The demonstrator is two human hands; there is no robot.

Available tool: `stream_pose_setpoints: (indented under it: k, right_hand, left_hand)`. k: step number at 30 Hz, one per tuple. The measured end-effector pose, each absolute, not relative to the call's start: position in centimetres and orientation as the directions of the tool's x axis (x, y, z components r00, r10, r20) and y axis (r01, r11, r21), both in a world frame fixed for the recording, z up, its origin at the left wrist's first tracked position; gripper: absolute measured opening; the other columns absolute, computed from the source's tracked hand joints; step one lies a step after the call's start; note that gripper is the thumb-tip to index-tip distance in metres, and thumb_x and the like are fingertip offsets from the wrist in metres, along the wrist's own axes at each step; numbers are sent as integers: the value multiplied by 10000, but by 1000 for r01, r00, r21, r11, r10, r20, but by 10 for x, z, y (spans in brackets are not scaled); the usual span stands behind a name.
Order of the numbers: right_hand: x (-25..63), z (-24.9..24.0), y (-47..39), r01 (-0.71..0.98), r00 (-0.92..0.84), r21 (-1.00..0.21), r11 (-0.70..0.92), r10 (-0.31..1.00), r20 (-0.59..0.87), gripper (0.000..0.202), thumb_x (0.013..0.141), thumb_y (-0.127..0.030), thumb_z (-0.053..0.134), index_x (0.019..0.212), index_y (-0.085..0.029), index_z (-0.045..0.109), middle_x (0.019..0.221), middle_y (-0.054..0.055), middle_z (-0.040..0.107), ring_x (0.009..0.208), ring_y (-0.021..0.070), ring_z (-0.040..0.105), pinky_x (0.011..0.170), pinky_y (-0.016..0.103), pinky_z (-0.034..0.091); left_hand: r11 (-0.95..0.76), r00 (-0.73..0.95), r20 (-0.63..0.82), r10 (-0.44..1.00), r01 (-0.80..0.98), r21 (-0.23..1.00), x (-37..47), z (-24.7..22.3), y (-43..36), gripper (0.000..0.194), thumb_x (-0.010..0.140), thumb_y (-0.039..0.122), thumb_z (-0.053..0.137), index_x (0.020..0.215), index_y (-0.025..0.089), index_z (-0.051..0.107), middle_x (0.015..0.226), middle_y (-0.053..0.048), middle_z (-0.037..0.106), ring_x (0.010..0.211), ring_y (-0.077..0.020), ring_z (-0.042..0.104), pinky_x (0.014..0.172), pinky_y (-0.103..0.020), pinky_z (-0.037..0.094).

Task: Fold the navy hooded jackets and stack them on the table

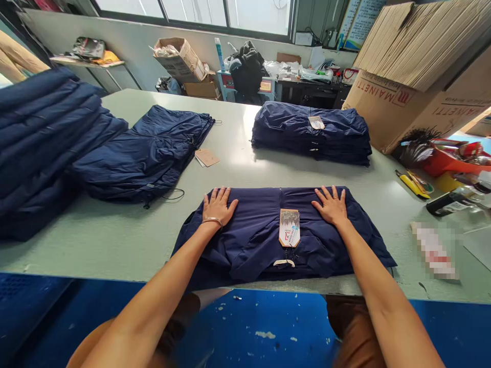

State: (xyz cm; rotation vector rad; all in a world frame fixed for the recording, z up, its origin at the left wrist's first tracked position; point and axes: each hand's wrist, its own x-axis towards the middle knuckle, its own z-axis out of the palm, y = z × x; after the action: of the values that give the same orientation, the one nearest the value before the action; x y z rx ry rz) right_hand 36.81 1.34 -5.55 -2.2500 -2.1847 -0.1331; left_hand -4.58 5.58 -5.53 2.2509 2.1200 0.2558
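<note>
A folded navy garment point(249, 225) lay flat on the pale green desk point(233, 174), along the near edge, directly in front of the person. The left hand point(218, 207) rested palm down on its upper left corner, and the right hand point(332, 205) pressed the upper right one in the same way; in both, the grip was spread wide, with fingers fanned over the cloth. A bracelet point(213, 220) circled the left wrist. Between the hands, a printed hang tag point(289, 228) lay on the garment's front, just below the zip, with a small white tab point(284, 263) beneath it. Beyond, towards the right, stood a neat stack of folded navy garments point(307, 130), topped by another tag point(316, 122). To the left, a looser navy garment point(146, 148) lay beside a tall navy pile point(42, 143), a brown card tag point(207, 157) at its edge. Near the desk's right side were a yellow cutter point(413, 185), a dark bottle point(447, 203) and a red tray point(443, 157), with large cardboard boxes point(387, 107) behind.
</note>
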Motion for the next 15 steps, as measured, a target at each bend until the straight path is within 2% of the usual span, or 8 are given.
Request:
stream_pose_setpoints:
  k: [8,11,13,15]
  right_hand:
    - [427,-64,14,969,245,-40,-245,969,-19,640,1000,-599,191,1580,-332,234,1662,14,209,1510,336,188,1178,675,113]
    - [422,-49,13,963,264,-42,-267,962,-70,648,1005,-592,189,1576,-297,268,1665,43,196,1513,345,177,1180,667,122]
    - [403,-35,3,960,271,-66,-273,962,-36,665,1004,-596,189,1572,-265,293,1668,73,174,1516,358,157,1172,666,151]
    - [375,-24,-17,975,206,-100,-199,977,61,662,1004,-596,191,1570,-269,296,1668,79,175,1516,353,155,1165,663,175]
  left_hand:
    - [-44,31,98,995,990,137,-63,-60,56,683,975,490,254,1552,136,341,1625,-83,294,1513,-323,202,1222,-564,163]
    - [-14,15,-7,1000,988,157,-64,-50,59,705,977,514,248,1565,130,306,1637,-88,255,1519,-337,176,1214,-579,170]
    - [1,6,-44,999,984,177,-62,-41,51,715,984,525,229,1576,127,272,1643,-96,231,1524,-341,154,1210,-595,157]
    - [-80,75,33,997,977,195,-53,-34,29,705,994,524,216,1586,142,241,1646,-92,223,1532,-321,131,1218,-584,136]
